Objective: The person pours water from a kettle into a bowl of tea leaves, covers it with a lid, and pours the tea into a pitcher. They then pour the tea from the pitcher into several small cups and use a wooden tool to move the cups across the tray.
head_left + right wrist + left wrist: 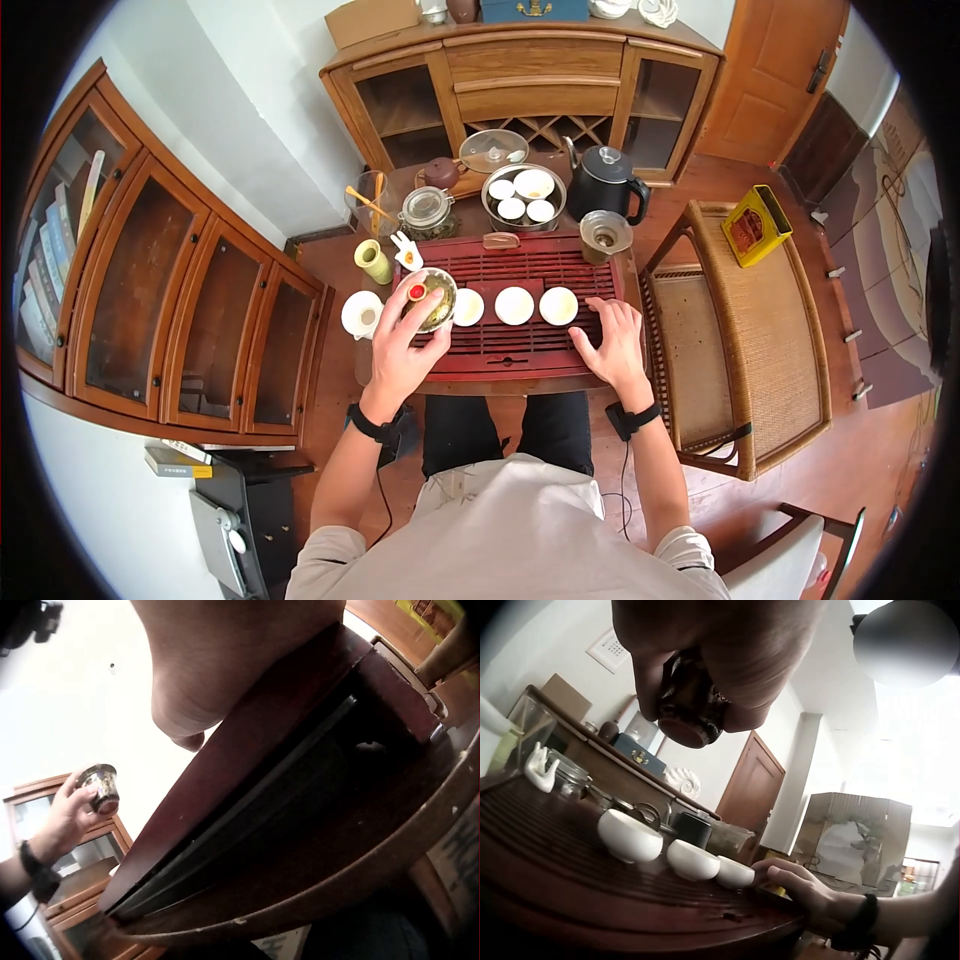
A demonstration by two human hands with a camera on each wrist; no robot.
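Note:
My left hand (402, 350) grips a dark patterned lidded bowl (437, 312) above the left end of the red slatted tray (480, 365); in the left wrist view the bowl's base (684, 733) is seen from below, off the tray. Three white cups stand in a row on the tray: left cup (468, 307), middle cup (514, 306), right cup (558, 306). Beside the right cup, my right hand (615, 350) rests at the tray's right side with fingers spread and nothing held. The right wrist view shows the held bowl (101, 787) upright or slightly tilted.
A white pitcher (361, 315) and green holder (373, 262) stand left of the tray. Behind it are a glass jar (427, 213), a metal pot of cups (523, 225) and a black kettle (606, 180). A strainer cup (606, 236) occupies the tray's back right corner.

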